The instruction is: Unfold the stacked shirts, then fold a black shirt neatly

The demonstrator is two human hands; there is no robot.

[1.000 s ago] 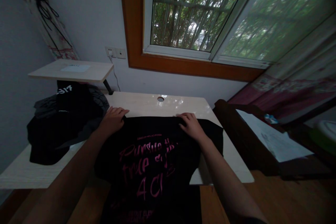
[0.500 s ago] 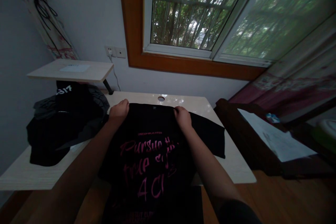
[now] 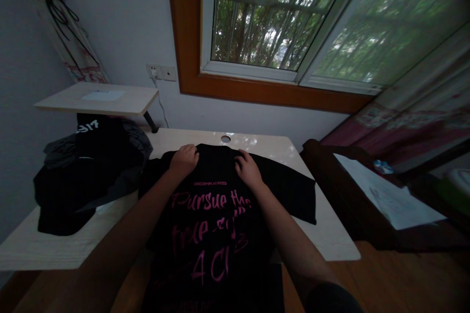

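Note:
A black T-shirt [image 3: 215, 234] with pink lettering lies face up over the desk, its lower part hanging past the near edge towards me. My left hand [image 3: 185, 159] rests on the shirt just left of the collar, fingers laid over the fabric. On the other side of the collar, my right hand [image 3: 248, 168] touches the cloth with its fingers apart. One sleeve [image 3: 293, 186] stretches out to the right across the desk. The left sleeve is partly covered by my left forearm.
A pile of dark clothes [image 3: 88, 171] sits on the desk's left side, under a raised shelf [image 3: 66, 100]. The pale desk [image 3: 330, 239] has a cable hole at the back. To the right, a paper sheet [image 3: 385, 195] lies on a dark brown surface. A window [image 3: 279, 24] is ahead.
Both hands have let go of the shirt's shoulders, and the left hand has moved inward. The collar area now lies flatter, and the left sleeve shows beside my arm.

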